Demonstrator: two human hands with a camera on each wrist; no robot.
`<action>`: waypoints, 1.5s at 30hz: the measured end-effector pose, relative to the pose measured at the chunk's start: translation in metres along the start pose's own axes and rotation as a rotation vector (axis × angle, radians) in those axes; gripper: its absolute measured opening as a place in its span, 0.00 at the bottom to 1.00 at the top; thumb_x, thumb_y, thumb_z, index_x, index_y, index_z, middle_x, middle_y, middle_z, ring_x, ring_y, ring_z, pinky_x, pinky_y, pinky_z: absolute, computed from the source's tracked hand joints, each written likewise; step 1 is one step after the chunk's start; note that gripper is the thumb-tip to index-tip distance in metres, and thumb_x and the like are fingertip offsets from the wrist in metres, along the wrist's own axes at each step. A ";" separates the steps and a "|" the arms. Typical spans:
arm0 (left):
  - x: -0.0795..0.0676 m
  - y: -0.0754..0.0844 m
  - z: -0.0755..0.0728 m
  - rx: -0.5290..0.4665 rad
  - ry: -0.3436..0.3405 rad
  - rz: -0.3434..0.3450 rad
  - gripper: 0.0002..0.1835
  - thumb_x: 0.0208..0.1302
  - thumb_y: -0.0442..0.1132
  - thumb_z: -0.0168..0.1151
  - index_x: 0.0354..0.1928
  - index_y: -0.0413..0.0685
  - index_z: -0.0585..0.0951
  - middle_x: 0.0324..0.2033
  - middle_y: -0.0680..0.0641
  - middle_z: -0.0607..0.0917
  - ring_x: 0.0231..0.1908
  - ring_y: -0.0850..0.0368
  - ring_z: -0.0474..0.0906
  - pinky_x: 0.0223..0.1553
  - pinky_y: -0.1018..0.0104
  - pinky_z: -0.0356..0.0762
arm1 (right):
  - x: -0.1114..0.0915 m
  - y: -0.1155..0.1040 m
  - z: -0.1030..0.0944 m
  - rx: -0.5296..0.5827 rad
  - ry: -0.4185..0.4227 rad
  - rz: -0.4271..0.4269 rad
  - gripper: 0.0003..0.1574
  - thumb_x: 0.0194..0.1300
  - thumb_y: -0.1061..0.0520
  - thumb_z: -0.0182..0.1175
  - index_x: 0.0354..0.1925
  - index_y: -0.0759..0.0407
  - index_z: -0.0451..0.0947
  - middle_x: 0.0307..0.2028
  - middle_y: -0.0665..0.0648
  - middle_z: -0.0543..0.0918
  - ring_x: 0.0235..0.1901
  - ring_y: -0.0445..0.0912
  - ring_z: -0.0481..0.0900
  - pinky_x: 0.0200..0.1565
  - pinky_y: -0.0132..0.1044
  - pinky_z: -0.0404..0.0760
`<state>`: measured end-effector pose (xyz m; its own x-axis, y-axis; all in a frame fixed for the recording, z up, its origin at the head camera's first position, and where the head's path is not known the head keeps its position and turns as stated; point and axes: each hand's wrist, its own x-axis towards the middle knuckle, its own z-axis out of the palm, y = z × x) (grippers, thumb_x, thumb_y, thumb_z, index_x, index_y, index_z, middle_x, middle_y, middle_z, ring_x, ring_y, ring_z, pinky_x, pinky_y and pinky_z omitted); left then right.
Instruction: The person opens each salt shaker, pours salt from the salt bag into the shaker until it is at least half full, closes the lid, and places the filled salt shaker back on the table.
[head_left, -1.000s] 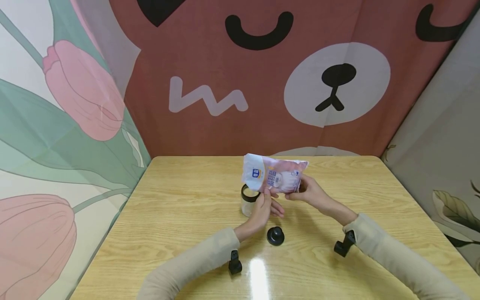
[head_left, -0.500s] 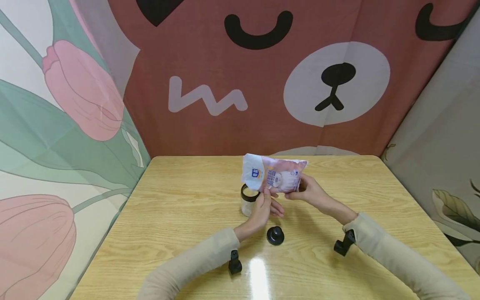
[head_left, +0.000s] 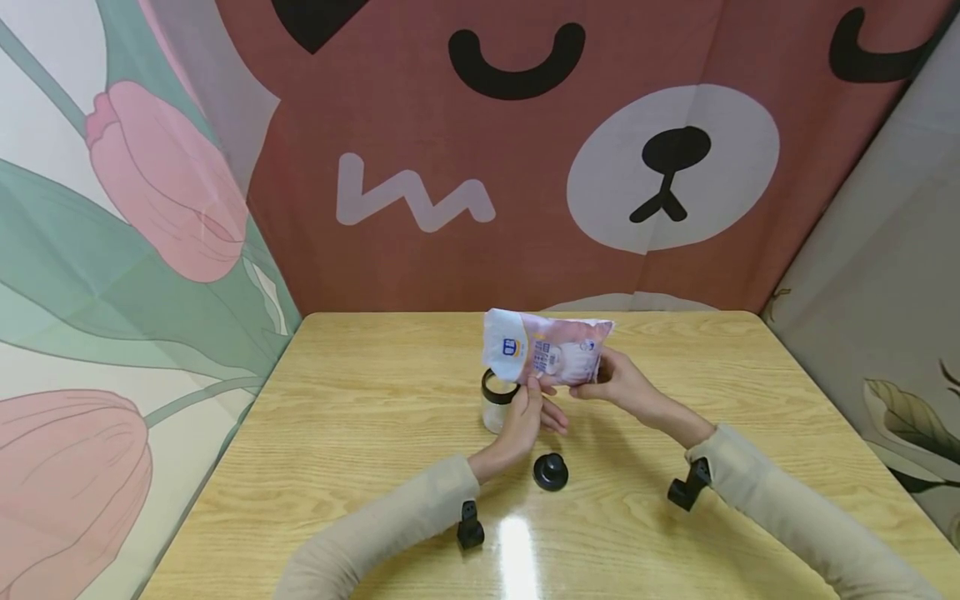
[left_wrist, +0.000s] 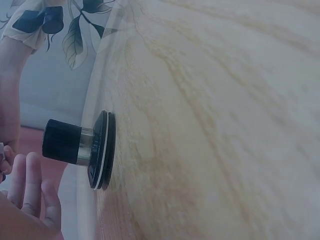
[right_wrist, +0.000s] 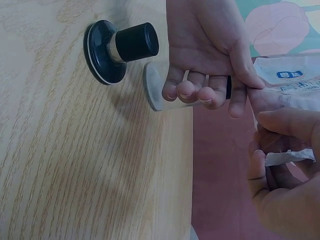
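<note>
A pink-and-white printed plastic bag is held tilted above the table. My right hand grips its right end, fingers curled round the lower corner. With its thumb over the front of the lower edge, my left hand pinches the bag there; its other fingers hang below, loosely extended. Under the bag's left end stands a clear jar with a black rim, partly hidden by the bag and left hand. A black knobbed lid lies nearer me; a silver band shows below its knob in the right wrist view.
The wooden table ends at a red hanging cloth with a bear face. Flowered cloths border the left and right sides. Small black wrist cameras sit at both cuffs.
The bag's left end has dipped very slightly. Both hands, the jar and the lid stay where they were.
</note>
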<state>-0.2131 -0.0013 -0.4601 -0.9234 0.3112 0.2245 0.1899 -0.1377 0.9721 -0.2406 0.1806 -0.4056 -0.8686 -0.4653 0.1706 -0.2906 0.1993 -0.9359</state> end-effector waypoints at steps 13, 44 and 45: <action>-0.003 0.008 0.000 -0.010 -0.014 0.013 0.24 0.71 0.45 0.19 0.42 0.35 0.66 0.24 0.27 0.78 0.23 0.31 0.76 0.28 0.38 0.71 | 0.000 0.001 -0.001 0.009 -0.012 -0.016 0.29 0.49 0.65 0.66 0.50 0.66 0.66 0.37 0.64 0.77 0.35 0.50 0.76 0.36 0.39 0.78; -0.008 0.025 0.002 -0.012 -0.037 -0.001 0.24 0.71 0.42 0.18 0.42 0.32 0.64 0.26 0.22 0.76 0.26 0.26 0.73 0.31 0.34 0.68 | -0.005 -0.025 0.006 -0.018 -0.005 -0.010 0.27 0.48 0.73 0.62 0.48 0.70 0.67 0.37 0.66 0.76 0.35 0.52 0.76 0.35 0.37 0.78; -0.008 0.025 0.002 -0.014 -0.037 -0.001 0.24 0.71 0.42 0.18 0.42 0.32 0.64 0.26 0.22 0.75 0.26 0.26 0.73 0.31 0.34 0.68 | -0.005 -0.025 0.006 -0.020 -0.006 -0.011 0.27 0.48 0.73 0.62 0.48 0.70 0.66 0.37 0.66 0.76 0.35 0.53 0.76 0.35 0.37 0.78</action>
<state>-0.2003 -0.0055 -0.4371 -0.9105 0.3462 0.2264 0.1843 -0.1505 0.9713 -0.2267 0.1728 -0.3849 -0.8630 -0.4724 0.1794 -0.3086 0.2116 -0.9273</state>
